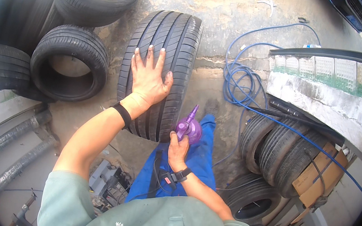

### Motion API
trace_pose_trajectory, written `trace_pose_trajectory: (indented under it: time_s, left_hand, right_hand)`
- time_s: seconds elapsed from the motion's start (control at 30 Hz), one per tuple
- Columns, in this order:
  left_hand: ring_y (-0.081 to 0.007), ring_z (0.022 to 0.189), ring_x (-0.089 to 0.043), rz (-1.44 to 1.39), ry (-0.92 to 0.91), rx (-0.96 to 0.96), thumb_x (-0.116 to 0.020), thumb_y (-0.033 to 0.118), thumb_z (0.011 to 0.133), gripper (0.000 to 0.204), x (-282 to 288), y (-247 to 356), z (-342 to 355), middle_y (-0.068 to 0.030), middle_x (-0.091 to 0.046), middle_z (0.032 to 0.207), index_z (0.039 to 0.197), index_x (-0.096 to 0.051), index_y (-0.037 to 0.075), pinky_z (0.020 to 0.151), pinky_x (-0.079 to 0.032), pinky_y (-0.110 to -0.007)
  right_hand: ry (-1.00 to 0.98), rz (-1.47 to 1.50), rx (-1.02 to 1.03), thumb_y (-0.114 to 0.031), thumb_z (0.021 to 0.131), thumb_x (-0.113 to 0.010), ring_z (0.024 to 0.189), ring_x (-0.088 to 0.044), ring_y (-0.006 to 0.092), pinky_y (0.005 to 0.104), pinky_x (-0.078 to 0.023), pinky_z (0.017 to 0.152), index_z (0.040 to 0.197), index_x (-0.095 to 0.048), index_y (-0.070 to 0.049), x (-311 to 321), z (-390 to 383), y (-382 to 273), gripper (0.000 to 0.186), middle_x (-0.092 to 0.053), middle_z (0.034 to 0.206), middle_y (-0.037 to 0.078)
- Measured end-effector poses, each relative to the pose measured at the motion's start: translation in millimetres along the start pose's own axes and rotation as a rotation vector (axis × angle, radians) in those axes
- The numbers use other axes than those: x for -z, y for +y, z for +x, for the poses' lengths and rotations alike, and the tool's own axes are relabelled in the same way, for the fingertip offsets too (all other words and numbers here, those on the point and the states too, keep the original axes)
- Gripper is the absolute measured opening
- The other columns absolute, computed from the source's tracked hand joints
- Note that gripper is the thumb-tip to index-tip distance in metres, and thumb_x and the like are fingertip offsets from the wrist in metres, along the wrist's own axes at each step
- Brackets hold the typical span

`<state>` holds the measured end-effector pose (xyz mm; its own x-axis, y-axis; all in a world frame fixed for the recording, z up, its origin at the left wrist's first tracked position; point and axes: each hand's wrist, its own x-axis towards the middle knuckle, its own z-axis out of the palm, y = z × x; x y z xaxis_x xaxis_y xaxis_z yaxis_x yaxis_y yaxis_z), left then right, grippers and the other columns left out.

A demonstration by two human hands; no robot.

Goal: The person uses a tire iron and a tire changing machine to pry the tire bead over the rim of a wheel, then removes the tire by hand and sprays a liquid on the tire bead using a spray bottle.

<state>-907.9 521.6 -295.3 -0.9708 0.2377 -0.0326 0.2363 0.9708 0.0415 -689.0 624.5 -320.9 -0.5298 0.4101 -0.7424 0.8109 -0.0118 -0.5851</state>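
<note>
A black tyre (pixel 165 38) stands upright on its tread in front of me, its grooved surface facing up. My left hand (pixel 150 81) lies flat on that tread with the fingers spread and grips nothing. Low at the tyre's near right side, my right hand (pixel 178 149) is closed round a purple plastic bottle (pixel 193 130) with a long tapered nozzle. The nozzle points up and away, beside the tyre's sidewall. Part of the bottle's handle is hidden by my fingers.
Several tyres (pixel 73 37) are piled at the left. A blue hose (pixel 245 73) lies coiled on the floor to the right and runs past a tiled ledge (pixel 326 88). More tyres (pixel 274 148) and a cardboard piece (pixel 314 181) stand below it. Silver-wrapped pipes (pixel 15 137) lie at lower left.
</note>
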Motion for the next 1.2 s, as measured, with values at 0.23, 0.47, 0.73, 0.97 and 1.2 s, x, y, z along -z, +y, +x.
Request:
trace_pose_trajectory:
  time_s: [0.23,0.47,0.73,0.97,1.2]
  left_hand:
    - [-0.0581,0.138,-0.022,-0.083,0.026,-0.020,-0.055,0.040,0.086,0.071,1,-14,-34,-0.0267,-0.034,0.152,0.149,-0.040,0.011,0.113,-0.018,-0.063]
    - [-0.0602,0.141,-0.012,-0.191,-0.034,0.001,-0.055,0.046,0.085,0.074,1,-24,-113,-0.0254,-0.024,0.157,0.150,-0.039,0.014,0.113,-0.014,-0.066]
    - [-0.0593,0.139,-0.020,-0.269,0.079,0.032,-0.057,0.054,0.083,0.072,-29,1,-206,-0.0200,-0.028,0.158,0.147,-0.046,0.023,0.110,-0.022,-0.065]
    - [-0.0514,0.145,-0.017,-0.223,0.149,0.069,-0.050,0.060,0.087,0.065,-53,23,-266,-0.0117,-0.025,0.161,0.146,-0.047,0.032,0.119,-0.011,-0.056]
    - [-0.0503,0.146,-0.013,-0.232,0.156,0.041,-0.049,0.059,0.087,0.064,-54,4,-272,-0.0117,-0.024,0.162,0.145,-0.048,0.033,0.120,-0.005,-0.055]
  right_hand:
    - [-0.088,0.423,-0.022,-0.019,0.091,-0.058,0.067,-0.052,0.0114,0.0273,-0.042,0.062,0.086,-0.060,-0.006,30,16,17,0.014,-0.056,0.071,0.001]
    - [-0.030,0.417,0.070,-0.021,0.091,-0.062,0.060,-0.048,0.0072,0.0256,-0.037,0.054,0.082,-0.061,-0.009,61,53,-63,0.016,-0.054,0.069,-0.003]
    - [0.014,-0.639,0.722,-0.040,0.080,-0.075,0.093,-0.065,0.0409,0.0468,-0.049,0.083,0.100,-0.060,0.006,25,176,-201,0.053,-0.067,0.098,0.028]
    - [-0.174,-0.862,0.929,-0.035,0.074,-0.081,0.098,-0.061,0.0447,0.0480,-0.048,0.085,0.101,-0.057,0.006,-12,218,-227,0.055,-0.063,0.102,0.029]
    - [-0.015,-0.682,1.097,-0.028,0.080,-0.072,0.095,-0.060,0.0465,0.0493,-0.048,0.083,0.104,-0.056,0.005,-34,238,-175,0.043,-0.063,0.095,0.027]
